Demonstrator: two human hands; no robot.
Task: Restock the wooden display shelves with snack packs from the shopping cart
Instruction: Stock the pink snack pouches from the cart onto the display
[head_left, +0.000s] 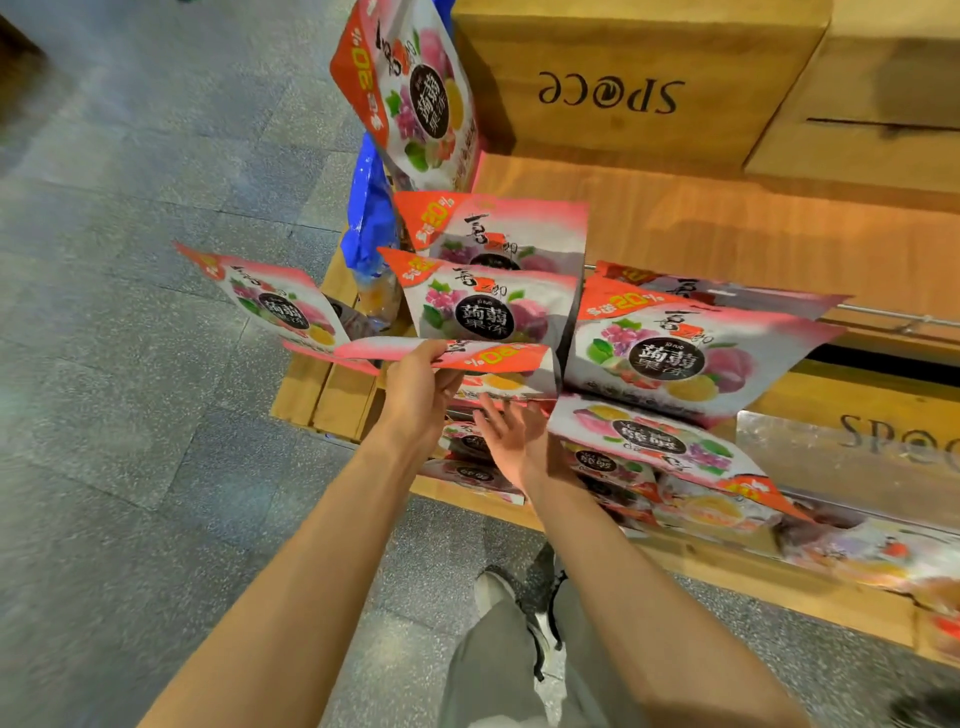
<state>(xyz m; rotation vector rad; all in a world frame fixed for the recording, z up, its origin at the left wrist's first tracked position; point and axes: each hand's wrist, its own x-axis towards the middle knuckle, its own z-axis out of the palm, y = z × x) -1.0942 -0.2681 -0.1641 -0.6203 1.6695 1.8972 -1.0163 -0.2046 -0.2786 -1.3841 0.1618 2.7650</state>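
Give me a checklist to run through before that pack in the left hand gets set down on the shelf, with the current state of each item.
1. Grip on the pack: the left hand pinches the held snack pack by its edge. Ok.
2. Pack orientation: its print reads upside down, unlike the upright packs behind it. Not ok.
3. Right hand free to help: fingers straight, holding nothing, reaching under the pack. Ok.
4. Neighbouring pack stable: it leans tilted over the lower stack. Cannot tell.
5. Room on the wooden shelf: bare wood shows behind the packs. Ok.
6. Shopping cart supply: cart not in view. Cannot tell.
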